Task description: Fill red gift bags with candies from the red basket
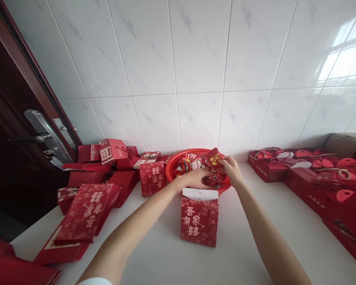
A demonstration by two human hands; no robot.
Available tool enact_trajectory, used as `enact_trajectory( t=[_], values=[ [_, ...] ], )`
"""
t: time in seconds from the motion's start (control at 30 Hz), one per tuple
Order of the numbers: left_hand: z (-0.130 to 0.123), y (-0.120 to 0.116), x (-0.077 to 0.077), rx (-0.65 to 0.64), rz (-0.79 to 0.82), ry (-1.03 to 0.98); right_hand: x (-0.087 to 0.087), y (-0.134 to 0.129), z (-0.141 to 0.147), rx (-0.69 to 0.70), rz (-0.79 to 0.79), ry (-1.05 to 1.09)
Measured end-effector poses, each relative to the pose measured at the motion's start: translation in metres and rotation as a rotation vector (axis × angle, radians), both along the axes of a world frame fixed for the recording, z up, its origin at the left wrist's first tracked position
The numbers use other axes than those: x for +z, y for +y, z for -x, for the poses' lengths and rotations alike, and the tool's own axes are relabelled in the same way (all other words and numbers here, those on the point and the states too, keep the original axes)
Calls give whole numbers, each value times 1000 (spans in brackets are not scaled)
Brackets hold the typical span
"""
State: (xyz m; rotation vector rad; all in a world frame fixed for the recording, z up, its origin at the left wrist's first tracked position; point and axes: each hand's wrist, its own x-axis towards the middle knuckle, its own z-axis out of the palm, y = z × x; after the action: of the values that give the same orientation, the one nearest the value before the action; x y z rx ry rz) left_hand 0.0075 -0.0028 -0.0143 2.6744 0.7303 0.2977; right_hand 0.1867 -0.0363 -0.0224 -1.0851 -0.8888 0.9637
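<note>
A red plastic basket (172, 163) near the wall holds many wrapped candies (193, 161). My left hand (195, 179) reaches over its front rim, fingertips among dark red wrappers; whether they grip one is hidden. At the basket's right side, my right hand (231, 169) pinches the edge of a red packet (213, 158) with yellow characters, tilted above the other candies. Just in front of the basket stands a red gift box (199, 221) with pale pink characters. Its top flap (200, 194) is white inside and stands raised.
Several red gift boxes (86, 213) lie stacked and tilted on the left of the white table (160, 253). Another patterned box (152, 179) stands left of the basket. Rows of red boxes with cord handles (308, 186) fill the right side. Behind is a tiled wall (195, 71); a door (14, 118) is at left.
</note>
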Motion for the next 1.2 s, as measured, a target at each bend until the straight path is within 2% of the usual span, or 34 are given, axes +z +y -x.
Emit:
enact_trajectory(
  t=[0.13, 0.23, 0.3, 0.37, 0.47, 0.57, 0.7, 0.87, 1.03, 1.2],
  values=[
    [-19, 6, 0, 74, -44, 208, 1, 0, -1, -17, 13, 53],
    [-29, 13, -4, 188, 134, 247, 0, 1, -4, -12, -14, 119],
    [-30, 16, -7, 230, 264, 196, 0, 1, -6, 9, -36, 146],
    [-26, 17, -8, 244, 302, 115, 1, 0, -6, 47, -56, 142],
    [-17, 17, -8, 285, 202, -24, 2, -1, -6, 103, -76, 113],
    [-10, 20, -5, 382, 112, -169, 0, -1, -6, 92, -86, 124],
    [-4, 23, -3, 490, 169, -395, -4, 2, -8, 36, -68, 136],
    [-2, 19, -1, 465, 214, -606, -8, 4, -6, 14, -56, 79],
    [-5, 15, 3, 369, 177, -713, -5, 0, 0, 125, -118, -84],
    [-6, 17, 5, 283, 304, -784, 2, -8, 7, 186, -138, -155]
  ],
)
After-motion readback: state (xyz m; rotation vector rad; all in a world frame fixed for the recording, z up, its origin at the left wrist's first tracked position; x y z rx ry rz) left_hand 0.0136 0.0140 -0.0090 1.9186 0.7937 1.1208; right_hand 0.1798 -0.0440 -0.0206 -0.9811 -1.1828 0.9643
